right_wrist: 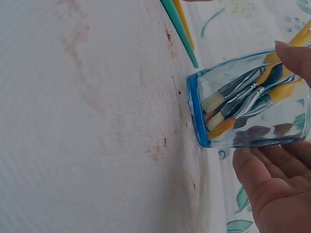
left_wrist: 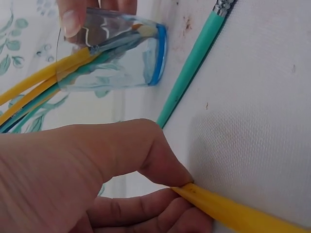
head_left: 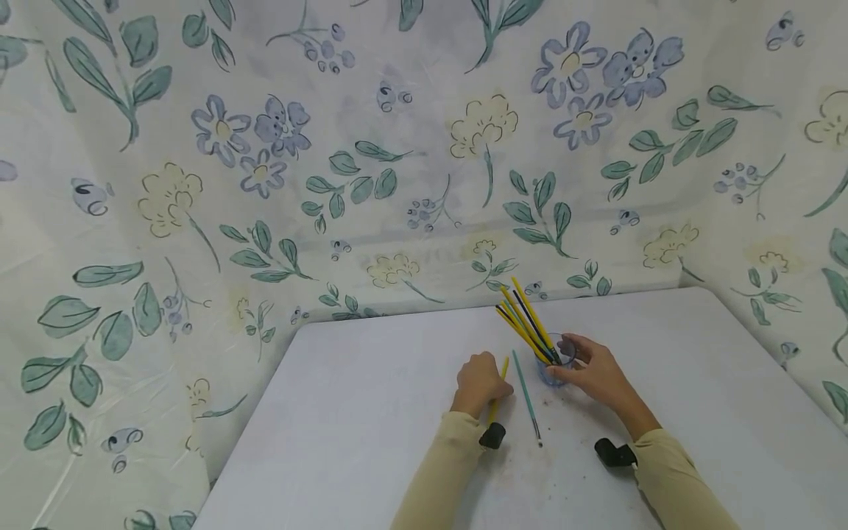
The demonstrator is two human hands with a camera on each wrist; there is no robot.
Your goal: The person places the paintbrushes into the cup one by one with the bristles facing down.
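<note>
My left hand [head_left: 480,384] pinches a yellow-handled paintbrush [left_wrist: 233,211] between thumb and fingers, low over the white tabletop. To its right lies a teal-handled paintbrush [head_left: 525,390], its metal-collared end toward me. My right hand [head_left: 596,368] grips a clear glass [right_wrist: 198,114] with a blue base, thumb on one side and fingers on the other. Several paintbrushes [head_left: 526,320] with yellow, teal and dark handles lean leftward in the glass, bristles down, as the right wrist view shows. The bristle end of the pinched brush is hidden in the left wrist view.
The white table [head_left: 371,412] carries reddish-brown specks and smudges around the glass and brushes. Behind and beside it hangs a floral sheet [head_left: 411,184] with blue flowers and green leaves. A black device [head_left: 615,453] sits at each wrist.
</note>
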